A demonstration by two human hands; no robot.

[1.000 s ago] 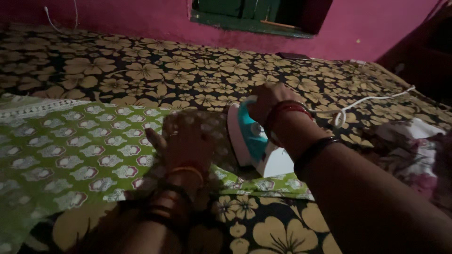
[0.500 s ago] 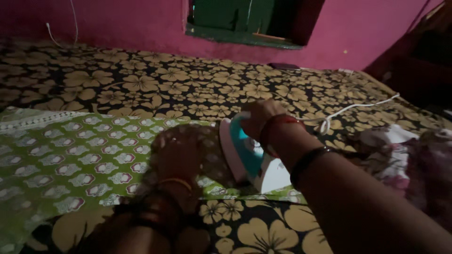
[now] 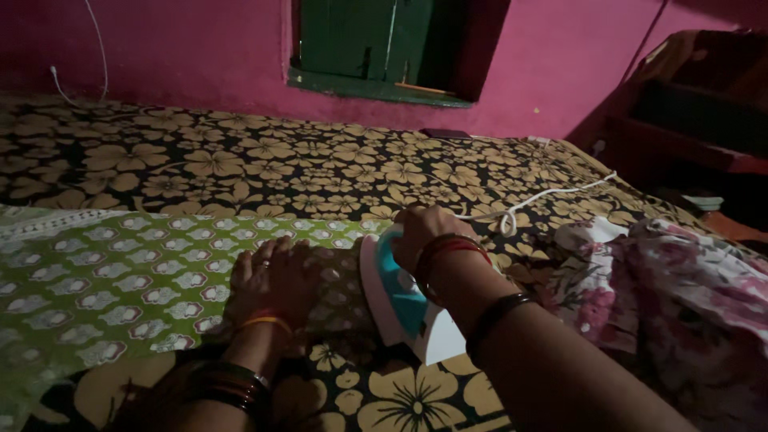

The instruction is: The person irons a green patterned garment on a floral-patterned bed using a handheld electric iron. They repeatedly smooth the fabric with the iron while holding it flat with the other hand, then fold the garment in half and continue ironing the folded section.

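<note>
A green patterned cloth (image 3: pixel 104 280) lies spread over a bed covered with a dark sheet with yellow flowers (image 3: pixel 264 168). My left hand (image 3: pixel 272 276) rests flat on the cloth near its right end, fingers spread, bangles on the wrist. Just to its right, my right hand (image 3: pixel 424 232) grips the handle of a white and teal electric iron (image 3: pixel 400 308), whose soleplate sits on the cloth's edge. The iron's white cord (image 3: pixel 544 196) runs off to the right across the bed.
A pink flowered garment (image 3: pixel 680 296) lies crumpled at the right. A pink wall (image 3: pixel 176 48) with a green shuttered window (image 3: pixel 368 40) stands behind the bed. A dark flat object (image 3: pixel 446 134) lies near the wall. Dark wooden furniture (image 3: pixel 696 104) is at the far right.
The view has tilted up and shifted right. The iron and my right hand have slid slightly left along the cloth, closer to my left hand, which stays flat on the cloth.
</note>
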